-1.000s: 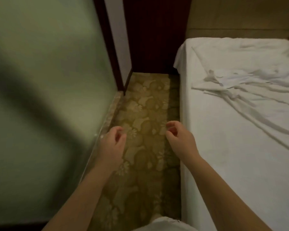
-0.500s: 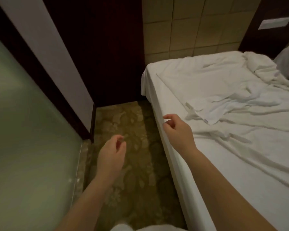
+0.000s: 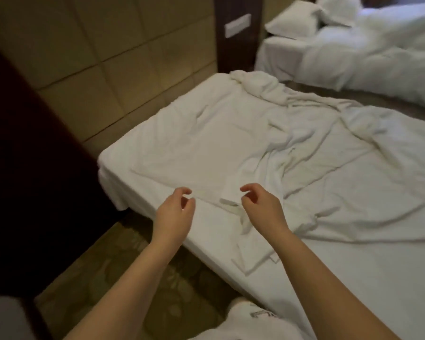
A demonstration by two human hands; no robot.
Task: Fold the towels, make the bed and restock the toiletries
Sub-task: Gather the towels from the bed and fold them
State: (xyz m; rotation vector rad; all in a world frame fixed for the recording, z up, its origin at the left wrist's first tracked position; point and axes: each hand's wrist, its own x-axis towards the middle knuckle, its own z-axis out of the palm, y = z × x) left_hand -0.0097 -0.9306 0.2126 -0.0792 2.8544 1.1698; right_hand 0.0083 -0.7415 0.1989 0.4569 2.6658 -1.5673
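A white bed (image 3: 353,278) fills the right of the head view, with a rumpled white sheet (image 3: 304,153) spread over its head end. My left hand (image 3: 174,212) hovers over the bed's near edge, fingers loosely curled, holding nothing. My right hand (image 3: 260,204) hovers just right of it above a folded corner of the sheet (image 3: 231,195), fingers loosely curled and apart from the cloth. Whether either hand touches the fabric is unclear.
A padded tan headboard wall (image 3: 108,57) stands behind the bed. A dark wooden panel (image 3: 22,168) is at the left. A second bed (image 3: 378,57) with white pillows (image 3: 295,20) lies at the top right. Patterned carpet (image 3: 123,278) runs along the bed's near side.
The view has swung right from the carpeted aisle onto the bed. Both hands have moved from over the carpet to over the bed's near edge and the sheet.
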